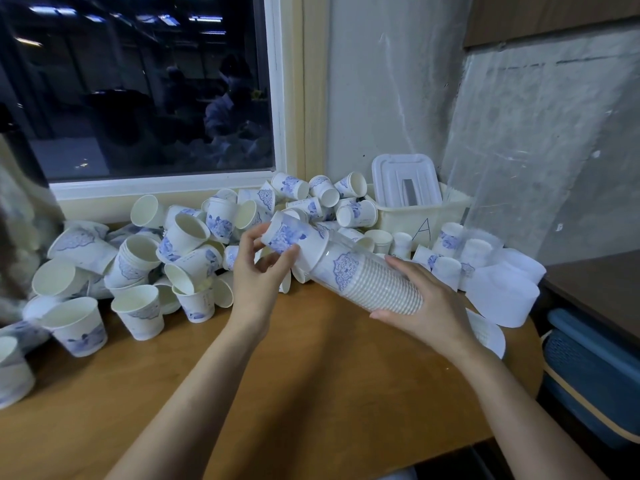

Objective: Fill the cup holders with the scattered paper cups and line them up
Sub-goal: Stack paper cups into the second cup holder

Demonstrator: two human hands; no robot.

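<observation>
While the right hand (433,306) clasps the clear cup holder (349,268), the left hand (258,271) pinches a paper cup (287,235), probably light and crushable, best held near its base

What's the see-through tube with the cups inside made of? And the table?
The clear tube cup holder looks like glossy plastic: stacked white paper cups show through it. The orange-brown table looks like smooth wood or laminate, with faint grain.
</observation>
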